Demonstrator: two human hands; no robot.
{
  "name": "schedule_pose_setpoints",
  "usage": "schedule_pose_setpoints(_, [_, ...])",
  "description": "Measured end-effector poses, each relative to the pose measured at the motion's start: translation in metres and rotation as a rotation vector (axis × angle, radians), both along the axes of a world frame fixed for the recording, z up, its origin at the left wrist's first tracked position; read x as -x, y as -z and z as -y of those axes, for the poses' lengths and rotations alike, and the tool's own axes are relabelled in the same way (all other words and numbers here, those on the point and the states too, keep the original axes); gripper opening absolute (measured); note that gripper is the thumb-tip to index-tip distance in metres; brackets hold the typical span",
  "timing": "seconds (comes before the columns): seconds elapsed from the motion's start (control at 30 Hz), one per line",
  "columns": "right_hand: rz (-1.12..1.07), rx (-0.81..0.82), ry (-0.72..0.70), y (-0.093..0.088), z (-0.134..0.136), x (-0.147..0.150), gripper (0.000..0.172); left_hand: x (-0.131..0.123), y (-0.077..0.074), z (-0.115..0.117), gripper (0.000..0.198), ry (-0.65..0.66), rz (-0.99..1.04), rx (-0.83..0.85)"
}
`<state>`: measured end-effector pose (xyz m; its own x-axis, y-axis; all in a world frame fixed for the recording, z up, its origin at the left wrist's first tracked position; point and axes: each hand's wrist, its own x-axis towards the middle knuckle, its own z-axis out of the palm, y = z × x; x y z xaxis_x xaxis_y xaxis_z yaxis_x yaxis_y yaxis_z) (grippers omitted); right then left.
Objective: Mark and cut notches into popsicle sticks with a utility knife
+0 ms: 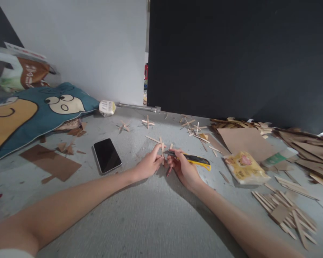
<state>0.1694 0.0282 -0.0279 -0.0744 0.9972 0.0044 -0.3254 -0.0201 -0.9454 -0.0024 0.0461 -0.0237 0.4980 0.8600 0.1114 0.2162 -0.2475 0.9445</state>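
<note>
My left hand [151,162] is closed, pinching a small wooden craft stick [162,147] that stands upright between thumb and fingers. In my right hand [185,168] lies a yellow and black utility knife [197,158], its front end pointing left toward the stick. A thin dark red object [169,171] shows under the right fingers; I cannot make out what it is. Both hands are close together, just above the grey table. Behind them lie small crosses of joined sticks [148,123] and loose sticks.
Left of my hands lie a phone [107,155], brown cardboard [52,163] and a blue cushion [67,102]. To the right are a yellow packet [246,168], a white-green tube [280,157], a heap of sticks [285,211] and cardboard scraps [312,154]. A dark panel [239,61] stands behind.
</note>
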Motion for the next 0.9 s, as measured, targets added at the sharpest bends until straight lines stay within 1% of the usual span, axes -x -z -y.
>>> schedule_pose_setpoints(0.1, [-0.08,0.046,0.013,0.0,-0.003,-0.001,0.029,0.0,0.001,0.0,0.034,-0.008,-0.007,-0.007])
schedule_pose_setpoints(0.23, [-0.09,0.067,0.03,0.001,-0.006,-0.001,0.033,-0.001,0.0,0.001,0.033,-0.039,0.001,0.002])
schedule_pose_setpoints(0.3, [-0.074,0.034,0.017,0.001,-0.006,-0.003,0.034,-0.001,0.001,0.001,0.034,-0.059,0.007,0.008])
schedule_pose_setpoints(0.37, [-0.036,-0.035,0.009,0.0,-0.007,-0.007,0.034,0.0,0.003,-0.001,0.035,-0.075,0.008,0.012])
schedule_pose_setpoints(0.5, [0.144,-0.179,0.05,-0.002,-0.008,-0.015,0.032,0.0,0.007,-0.004,0.034,-0.092,0.04,0.037])
schedule_pose_setpoints(0.63, [0.26,-0.2,0.08,0.001,-0.009,-0.017,0.033,-0.001,0.003,-0.003,0.033,-0.111,0.066,0.066])
schedule_pose_setpoints(0.73, [0.275,-0.214,0.082,0.004,-0.009,-0.016,0.033,-0.001,0.0,-0.002,0.029,-0.118,0.072,0.063])
schedule_pose_setpoints(0.9, [0.263,-0.209,0.056,0.004,-0.007,-0.015,0.035,-0.001,0.003,-0.003,0.025,-0.124,0.07,0.064])
